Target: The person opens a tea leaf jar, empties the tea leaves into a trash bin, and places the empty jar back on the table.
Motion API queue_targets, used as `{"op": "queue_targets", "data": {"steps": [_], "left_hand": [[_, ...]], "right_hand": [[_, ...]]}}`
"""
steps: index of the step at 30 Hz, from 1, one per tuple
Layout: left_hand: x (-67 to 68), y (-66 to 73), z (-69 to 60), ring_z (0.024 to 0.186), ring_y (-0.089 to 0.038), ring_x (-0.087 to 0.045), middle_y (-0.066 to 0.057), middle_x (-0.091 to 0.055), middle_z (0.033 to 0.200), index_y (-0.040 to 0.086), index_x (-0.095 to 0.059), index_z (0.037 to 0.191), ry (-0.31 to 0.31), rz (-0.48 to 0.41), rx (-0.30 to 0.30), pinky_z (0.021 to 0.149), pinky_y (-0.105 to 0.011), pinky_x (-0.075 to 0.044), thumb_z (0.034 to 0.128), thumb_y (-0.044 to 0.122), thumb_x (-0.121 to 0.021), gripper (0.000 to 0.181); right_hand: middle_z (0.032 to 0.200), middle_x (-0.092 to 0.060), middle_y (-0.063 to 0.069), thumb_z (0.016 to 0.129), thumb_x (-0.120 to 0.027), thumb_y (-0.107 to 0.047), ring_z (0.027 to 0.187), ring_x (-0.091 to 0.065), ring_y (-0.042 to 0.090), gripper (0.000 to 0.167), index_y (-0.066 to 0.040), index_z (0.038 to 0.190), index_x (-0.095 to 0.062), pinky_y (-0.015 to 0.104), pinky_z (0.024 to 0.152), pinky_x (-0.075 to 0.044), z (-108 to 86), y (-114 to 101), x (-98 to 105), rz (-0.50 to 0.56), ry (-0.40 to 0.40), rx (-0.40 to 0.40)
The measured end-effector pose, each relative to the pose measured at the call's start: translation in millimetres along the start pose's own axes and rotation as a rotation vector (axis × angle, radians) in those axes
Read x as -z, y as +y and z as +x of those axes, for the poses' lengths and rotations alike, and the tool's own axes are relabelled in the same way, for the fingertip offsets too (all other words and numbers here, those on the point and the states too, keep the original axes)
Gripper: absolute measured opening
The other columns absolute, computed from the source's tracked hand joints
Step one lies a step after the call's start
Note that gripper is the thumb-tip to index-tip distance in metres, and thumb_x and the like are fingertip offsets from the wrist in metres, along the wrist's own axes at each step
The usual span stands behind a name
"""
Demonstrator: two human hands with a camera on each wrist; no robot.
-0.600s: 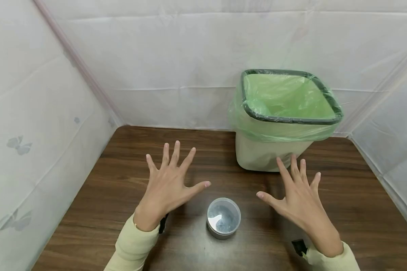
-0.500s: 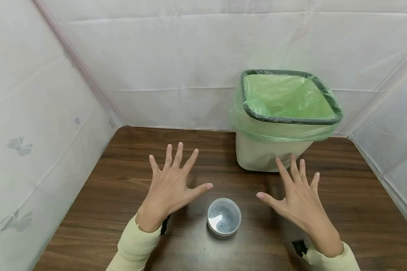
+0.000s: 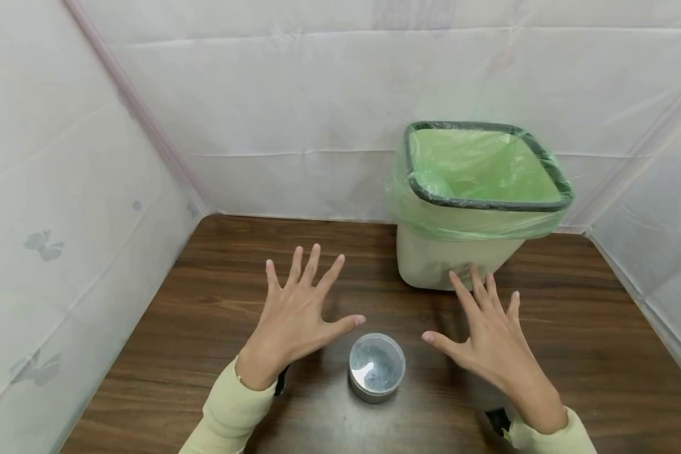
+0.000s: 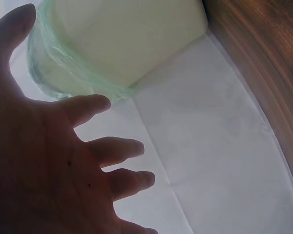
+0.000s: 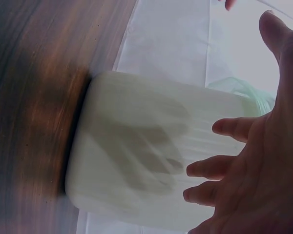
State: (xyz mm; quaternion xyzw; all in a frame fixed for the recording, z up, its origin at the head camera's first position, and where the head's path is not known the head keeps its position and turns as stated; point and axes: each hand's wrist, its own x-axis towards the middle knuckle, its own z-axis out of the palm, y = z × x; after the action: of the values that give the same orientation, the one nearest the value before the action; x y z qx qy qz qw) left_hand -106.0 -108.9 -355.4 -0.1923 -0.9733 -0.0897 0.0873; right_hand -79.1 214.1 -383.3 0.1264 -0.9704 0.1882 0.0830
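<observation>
A round clear-lidded container (image 3: 377,366) stands on the table, between the two hands and nearer the front. To its left, the left hand (image 3: 295,321) is held with fingers spread and nothing in it; its palm (image 4: 53,165) shows in the left wrist view. On the other side, the right hand (image 3: 494,340) also has its fingers spread and holds nothing, its fingertips in front of the lower part of the bin (image 3: 454,252). In the right wrist view the hand (image 5: 263,165) is beside the bin wall (image 5: 136,146). Neither hand touches the container.
The bin's dark rim (image 3: 488,205) holds a green liner bag (image 3: 477,228) folded over it, at the back right of the brown wooden table (image 3: 193,353). Whitish sheeting (image 3: 250,94) stands behind the table and along both sides.
The left hand has moved right, nearer the container. The right hand has shifted a little left. Both remain spread. The head view has tilted slightly, with the scene a little lower.
</observation>
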Motion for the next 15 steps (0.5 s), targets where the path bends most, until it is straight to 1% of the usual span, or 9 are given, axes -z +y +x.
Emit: {"op": "queue_targets", "data": {"steps": [4, 8, 12, 15], "left_hand": [[1.3, 0.4, 1.2, 0.152, -0.036, -0.004, -0.012, -0.009, 0.166, 0.032, -0.023, 0.162, 0.003, 0.000, -0.018, 0.112, -0.073, 0.003, 0.0822, 0.091, -0.034, 0.099], [2.6, 0.3, 0.6, 0.152, -0.036, -0.005, -0.013, -0.008, 0.166, 0.032, -0.023, 0.162, -0.007, -0.018, -0.025, 0.112, -0.073, 0.001, 0.0820, 0.091, -0.035, 0.100], [2.7, -1.2, -0.3, 0.152, -0.036, -0.008, -0.016, -0.011, 0.166, 0.032, -0.021, 0.162, -0.009, -0.035, -0.030, 0.112, -0.074, -0.004, 0.0818, 0.090, -0.038, 0.101], [2.8, -2.4, -0.6, 0.152, -0.036, -0.011, -0.017, -0.013, 0.166, 0.032, -0.022, 0.162, 0.000, -0.036, -0.040, 0.112, -0.073, -0.008, 0.0816, 0.090, -0.039, 0.101]], "right_hand": [[0.164, -0.012, 0.025, 0.083, -0.069, -0.068, 0.145, -0.015, 0.056, 0.105, -0.016, 0.162, -0.024, 0.080, 0.105, 0.003, -2.2, 0.3, -0.9, 0.014, -0.014, 0.001], [0.164, -0.014, 0.026, 0.083, -0.070, -0.068, 0.146, -0.015, 0.055, 0.104, -0.016, 0.162, -0.025, 0.080, 0.105, 0.001, -2.1, 0.2, -3.1, 0.024, -0.011, 0.014], [0.162, -0.017, 0.027, 0.082, -0.071, -0.067, 0.146, -0.016, 0.054, 0.104, -0.016, 0.161, -0.027, 0.080, 0.105, -0.004, -1.0, -0.6, -5.3, 0.030, 0.004, 0.044], [0.162, -0.018, 0.027, 0.082, -0.071, -0.068, 0.146, -0.017, 0.053, 0.105, -0.017, 0.161, -0.026, 0.079, 0.107, -0.005, -0.9, -1.0, -6.6, 0.039, -0.006, 0.055]]}}
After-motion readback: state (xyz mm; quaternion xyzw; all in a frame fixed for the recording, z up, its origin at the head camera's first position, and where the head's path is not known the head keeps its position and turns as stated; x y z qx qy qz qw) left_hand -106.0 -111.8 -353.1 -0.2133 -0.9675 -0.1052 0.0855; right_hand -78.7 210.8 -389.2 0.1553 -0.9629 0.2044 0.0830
